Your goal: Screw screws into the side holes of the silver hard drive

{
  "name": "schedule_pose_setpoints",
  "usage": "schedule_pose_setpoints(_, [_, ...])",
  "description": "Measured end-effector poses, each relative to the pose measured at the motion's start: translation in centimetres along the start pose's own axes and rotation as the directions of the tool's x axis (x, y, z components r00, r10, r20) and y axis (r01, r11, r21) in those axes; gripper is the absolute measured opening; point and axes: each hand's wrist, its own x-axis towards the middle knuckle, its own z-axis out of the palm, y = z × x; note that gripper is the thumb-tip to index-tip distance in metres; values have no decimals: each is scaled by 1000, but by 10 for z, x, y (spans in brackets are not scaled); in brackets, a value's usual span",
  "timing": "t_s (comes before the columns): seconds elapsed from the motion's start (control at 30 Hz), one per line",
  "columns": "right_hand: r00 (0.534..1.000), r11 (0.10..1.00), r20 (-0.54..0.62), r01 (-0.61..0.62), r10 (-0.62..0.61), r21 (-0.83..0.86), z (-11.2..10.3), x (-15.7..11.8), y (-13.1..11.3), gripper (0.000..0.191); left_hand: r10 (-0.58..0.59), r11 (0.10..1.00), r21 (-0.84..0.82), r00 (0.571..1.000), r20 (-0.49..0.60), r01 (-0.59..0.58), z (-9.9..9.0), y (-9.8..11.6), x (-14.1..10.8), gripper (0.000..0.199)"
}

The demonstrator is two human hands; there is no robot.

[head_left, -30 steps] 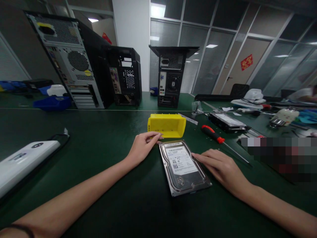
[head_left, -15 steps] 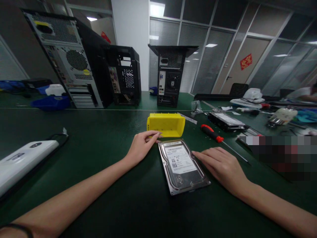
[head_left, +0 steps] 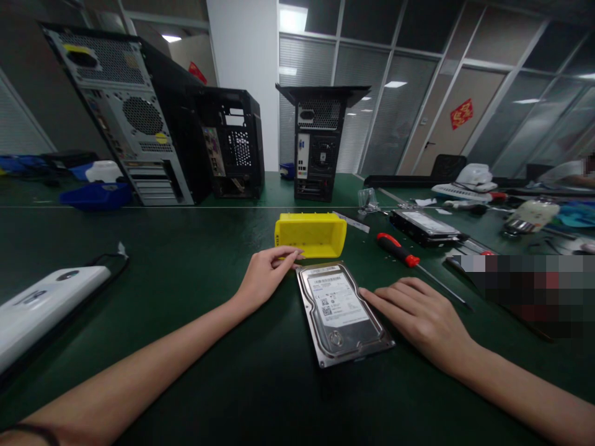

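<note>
A silver hard drive (head_left: 344, 310) with a white label lies flat on the dark green table, slightly turned. My left hand (head_left: 267, 272) rests by its far left corner, in front of a small yellow bin (head_left: 310, 235) that lies with its opening toward me. Thumb and fingertips of that hand are pressed together; whatever may be between them is too small to make out. On the other side, my right hand (head_left: 421, 313) lies with its index finger stretched to the drive's right edge, the other fingers loosely bent and not gripping.
A red-and-black screwdriver (head_left: 398, 249) lies to the right, near another hard drive (head_left: 425, 226). Computer cases (head_left: 162, 124) stand along the back. At left are a white device (head_left: 51, 303) and a blue bin (head_left: 95, 195). Part of a person shows far right.
My right index finger now points out more apart from the other fingers, which have drawn back slightly. The left hand and the hard drive stay in place.
</note>
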Motion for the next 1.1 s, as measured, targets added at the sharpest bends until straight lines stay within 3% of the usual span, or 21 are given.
schedule_pose_setpoints(0.47, [996, 997, 61, -67, 65, 39, 4, -4, 1, 32, 7, 1000, -1, 1000, 6, -7, 2, -3, 0, 21])
schedule_pose_setpoints(0.7, [988, 976, 27, -153, 151, 152, 5, -4, 0, 33, 3, 999, 44, 1000, 11, -3, 1, -4, 0, 20])
schedule_pose_setpoints(1.1, [985, 965, 43, -175, 170, 195, 5, -2, -1, 28, -14, 999, 37, 999, 30, 13, 0, -3, 0, 21])
